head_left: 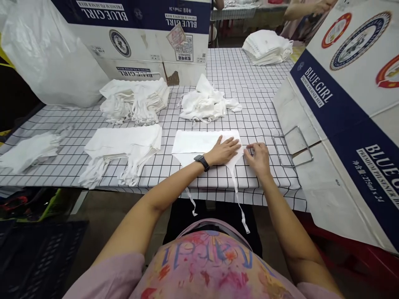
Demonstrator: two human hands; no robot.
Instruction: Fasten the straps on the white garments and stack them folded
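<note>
A white strappy top (199,143) lies spread on the checked tablecloth in front of me, its body folded into a flat band. Two thin straps (236,191) hang from it over the table's front edge, one with a small adjuster at its end. My left hand (225,150), with a dark watch at the wrist, presses flat on the top's right half, fingers stretched out. At the top's right edge, my right hand (258,158) has curled fingers, with thumb and forefinger pinched together at the fabric's side.
Left of me lie a stack of similar white tops (124,143) and a smaller pile (34,149). Behind are another stack (135,97) and a loose heap (207,101). Cardboard beer boxes (339,137) border the right, with a wire handle (293,147) protruding; another box (137,41) stands behind.
</note>
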